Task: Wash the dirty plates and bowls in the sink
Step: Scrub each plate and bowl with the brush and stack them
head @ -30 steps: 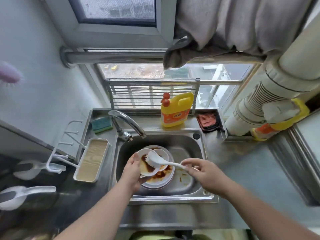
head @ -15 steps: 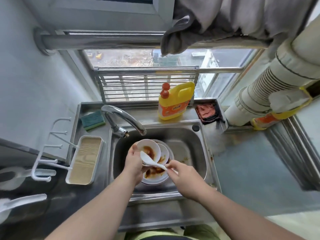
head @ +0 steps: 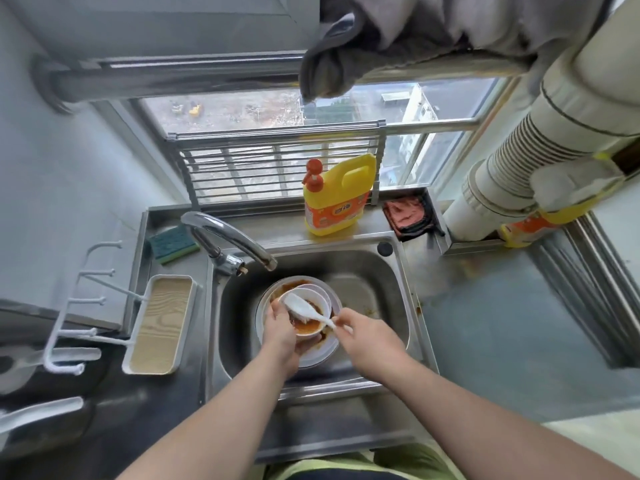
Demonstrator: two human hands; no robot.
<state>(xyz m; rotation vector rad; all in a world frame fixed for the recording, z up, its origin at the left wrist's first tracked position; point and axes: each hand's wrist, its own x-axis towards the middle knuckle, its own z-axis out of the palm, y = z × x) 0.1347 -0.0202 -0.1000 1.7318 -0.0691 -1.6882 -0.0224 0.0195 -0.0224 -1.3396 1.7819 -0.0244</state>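
A steel sink (head: 388, 271) holds a white plate (head: 330, 348) smeared with orange-brown sauce. Over the plate, my left hand (head: 280, 327) grips a small white bowl (head: 320, 297) by its near rim; sauce coats its inside. My right hand (head: 367, 341) pinches the handle of a white dish brush (head: 304, 308), whose head lies inside the bowl. The curved tap (head: 228, 233) ends just behind the dishes, with no water running.
A yellow detergent bottle (head: 337, 195) stands on the ledge behind the sink, next to a green sponge (head: 173, 244) at the left and a red cloth (head: 408, 214) at the right. A white tray (head: 159, 323) with hooks sits left of the sink. Grey countertop (head: 502, 323) lies to the right.
My left hand lowered the bowl back over the plate and turned it. My right hand drew closer, bringing the brush head into the bowl. The camera tilted down slightly.
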